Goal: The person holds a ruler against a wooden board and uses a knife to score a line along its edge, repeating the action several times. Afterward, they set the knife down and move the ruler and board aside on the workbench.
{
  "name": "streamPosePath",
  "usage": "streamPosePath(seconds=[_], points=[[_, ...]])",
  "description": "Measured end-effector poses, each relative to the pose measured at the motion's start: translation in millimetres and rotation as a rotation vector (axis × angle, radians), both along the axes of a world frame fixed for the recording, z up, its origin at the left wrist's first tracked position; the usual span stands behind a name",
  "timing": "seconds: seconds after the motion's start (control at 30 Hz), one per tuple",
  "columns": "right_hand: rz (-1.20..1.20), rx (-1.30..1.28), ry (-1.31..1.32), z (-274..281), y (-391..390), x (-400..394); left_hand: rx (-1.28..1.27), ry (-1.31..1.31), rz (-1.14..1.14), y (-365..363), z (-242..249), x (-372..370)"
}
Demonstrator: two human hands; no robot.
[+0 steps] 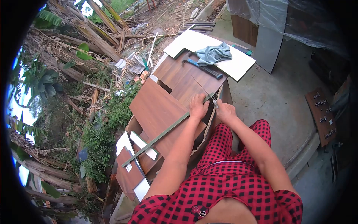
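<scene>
A long, narrow green strip (160, 135) lies slantwise across brown wood panels (158, 106). Near its upper end my left hand (198, 106) is closed on it, pressing it to the panels. My right hand (225, 111), just right of that end, is wrapped round the handle of a thin-bladed tool (202, 86). The thin blade reaches up and left across the strip; whether it touches the strip is too small to tell. Beyond my hands lies a hammer (204, 68) with a black grip, and a grey-blue cloth (214, 54) is bunched on a white board (238, 64).
White offcuts (143, 145) lie at the stack's lower left. Leafy plants and dry trunks (67, 67) stand along the left. On the right, a brown board (321, 117) with metal fittings rests near a concrete step (304, 155). Plastic sheeting (309, 31) hangs at the upper right.
</scene>
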State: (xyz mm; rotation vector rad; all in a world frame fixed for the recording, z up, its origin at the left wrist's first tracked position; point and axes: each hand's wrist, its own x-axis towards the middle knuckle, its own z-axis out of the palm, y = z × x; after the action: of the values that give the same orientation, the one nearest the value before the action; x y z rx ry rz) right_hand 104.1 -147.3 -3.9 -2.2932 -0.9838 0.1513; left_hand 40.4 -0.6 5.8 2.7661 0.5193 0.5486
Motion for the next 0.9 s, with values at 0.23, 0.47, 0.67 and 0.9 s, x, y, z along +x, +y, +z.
streamPosePath(seconds=[0.23, 0.47, 0.67, 0.9], points=[[-0.019, 0.022, 0.04, -20.8, -66.2, -33.0, -0.022, -0.007, 0.0, -1.2, -0.6, -1.5], [0.012, -0.053, 0.046, -13.4, -97.1, -39.6, -0.03, 0.003, 0.002, -2.0, 1.5, -1.3], [0.011, 0.027, -0.026, -3.1, -7.9, -2.9, 0.007, -0.059, -0.02, 0.5, -3.2, -0.8], [-0.027, 0.021, 0.045, -23.2, -61.8, -32.7, -0.003, -0.057, -0.009, -0.6, -2.1, -1.2]])
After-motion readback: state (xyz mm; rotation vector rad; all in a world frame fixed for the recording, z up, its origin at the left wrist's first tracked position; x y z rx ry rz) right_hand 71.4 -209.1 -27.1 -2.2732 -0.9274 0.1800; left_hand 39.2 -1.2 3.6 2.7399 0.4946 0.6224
